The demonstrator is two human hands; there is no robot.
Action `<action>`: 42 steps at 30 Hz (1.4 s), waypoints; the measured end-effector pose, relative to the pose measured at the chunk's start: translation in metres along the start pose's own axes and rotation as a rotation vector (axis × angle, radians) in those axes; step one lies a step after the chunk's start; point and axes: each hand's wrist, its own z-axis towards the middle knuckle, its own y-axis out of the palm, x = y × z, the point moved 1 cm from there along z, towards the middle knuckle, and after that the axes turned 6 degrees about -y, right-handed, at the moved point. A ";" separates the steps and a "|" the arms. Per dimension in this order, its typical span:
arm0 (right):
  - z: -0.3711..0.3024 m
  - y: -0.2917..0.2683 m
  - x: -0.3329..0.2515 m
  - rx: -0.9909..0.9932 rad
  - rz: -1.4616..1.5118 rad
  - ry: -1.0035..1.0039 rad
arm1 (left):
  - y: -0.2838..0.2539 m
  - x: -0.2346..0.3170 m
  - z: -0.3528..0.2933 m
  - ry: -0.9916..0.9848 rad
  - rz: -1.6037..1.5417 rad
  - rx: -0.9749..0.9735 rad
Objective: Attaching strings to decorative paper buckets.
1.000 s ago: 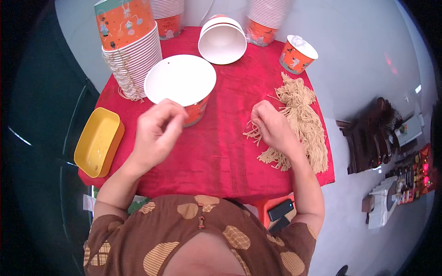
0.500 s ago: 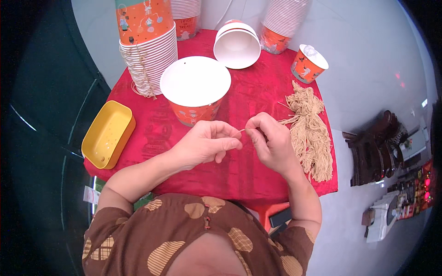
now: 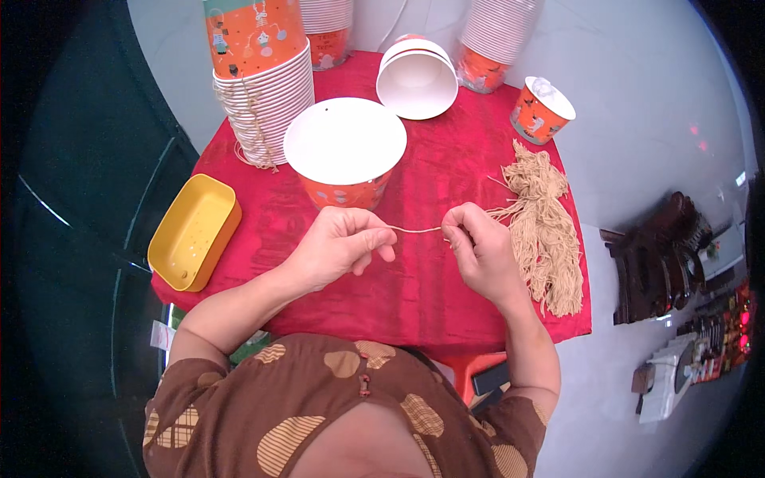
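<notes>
A thin tan string (image 3: pixel 416 231) runs between my two hands, sagging slightly. My left hand (image 3: pixel 344 243) pinches one end between thumb and forefinger; my right hand (image 3: pixel 476 245) pinches the other. Just beyond my left hand stands an orange paper bucket (image 3: pixel 347 193) with a white inside, upright and close to my fingers. To the right of my right hand lies a bundle of loose tan strings (image 3: pixel 546 239), tied near its upper part.
A tall stack of orange paper buckets (image 3: pixel 267 103) with strings hanging stands at the back left. At the left edge is a yellow tray (image 3: pixel 191 231) with small specks inside. White bowls (image 3: pixel 416 84) lie tipped at the back; a smaller orange cup (image 3: pixel 542 111) holds clear plastic.
My hands have drawn apart, so a longer stretch of string shows between them. The whole view has shifted slightly; the buckets, tray and bundle keep their places.
</notes>
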 end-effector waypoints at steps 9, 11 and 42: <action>0.003 0.002 -0.003 -0.002 -0.017 -0.039 | -0.001 0.000 0.000 -0.011 -0.059 -0.041; 0.003 0.002 -0.003 -0.001 -0.013 -0.038 | -0.002 0.003 0.000 -0.038 -0.074 -0.045; 0.002 0.066 -0.046 0.033 0.372 -0.053 | -0.020 0.041 -0.035 -0.163 0.200 -0.051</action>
